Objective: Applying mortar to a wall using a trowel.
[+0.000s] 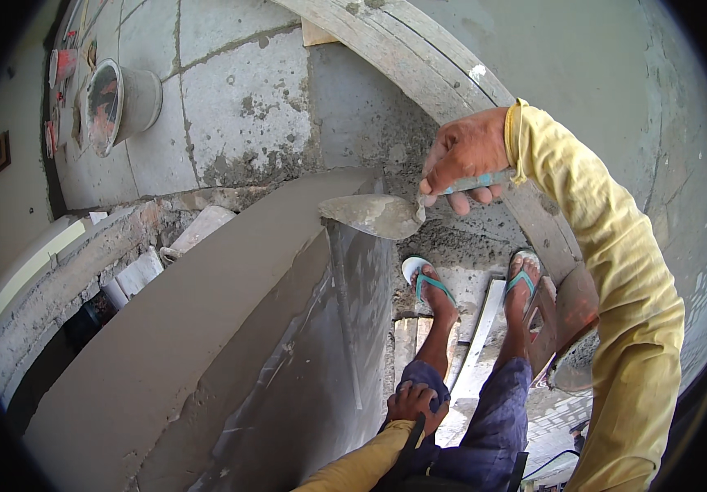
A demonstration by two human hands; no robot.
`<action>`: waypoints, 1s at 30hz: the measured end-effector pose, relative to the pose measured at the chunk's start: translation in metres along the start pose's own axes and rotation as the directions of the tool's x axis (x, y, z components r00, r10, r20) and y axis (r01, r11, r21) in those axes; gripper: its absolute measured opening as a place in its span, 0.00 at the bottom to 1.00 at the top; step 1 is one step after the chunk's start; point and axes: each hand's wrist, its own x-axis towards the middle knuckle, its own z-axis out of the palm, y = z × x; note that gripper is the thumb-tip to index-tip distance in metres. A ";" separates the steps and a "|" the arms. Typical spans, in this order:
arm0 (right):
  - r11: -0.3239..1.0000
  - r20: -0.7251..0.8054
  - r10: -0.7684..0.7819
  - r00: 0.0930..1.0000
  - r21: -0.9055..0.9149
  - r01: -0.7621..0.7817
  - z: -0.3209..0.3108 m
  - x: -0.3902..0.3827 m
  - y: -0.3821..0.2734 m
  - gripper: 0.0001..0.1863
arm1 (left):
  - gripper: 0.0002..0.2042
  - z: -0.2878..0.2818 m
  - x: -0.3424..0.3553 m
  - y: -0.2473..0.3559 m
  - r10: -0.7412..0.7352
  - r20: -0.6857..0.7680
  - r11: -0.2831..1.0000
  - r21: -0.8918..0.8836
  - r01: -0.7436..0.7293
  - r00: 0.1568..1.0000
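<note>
My right hand (461,157) grips the blue handle of a trowel (378,216). Its blade is coated in wet grey mortar and rests at the top corner of a freshly plastered low wall (206,312). The wall's top face is smooth and grey, and its side face (345,344) drops down beside my legs. My left hand (413,402) rests closed on my left knee, holding nothing I can see. I wear a yellow long-sleeved shirt, blue trousers and flip-flops (427,283).
A metal bucket (120,102) stands on the tiled floor at the upper left. A long wooden plank (427,66) crosses behind the wall. Bricks and rubble (136,271) lie to the left of the wall. Boards lie under my feet, and a mortar pan (575,336) sits at the right.
</note>
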 end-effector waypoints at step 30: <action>0.995 0.035 0.064 0.997 -0.074 -0.061 -0.010 0.046 -0.005 0.17 | 0.21 0.000 0.001 0.002 0.054 -0.084 0.998 -0.012 -0.055 0.995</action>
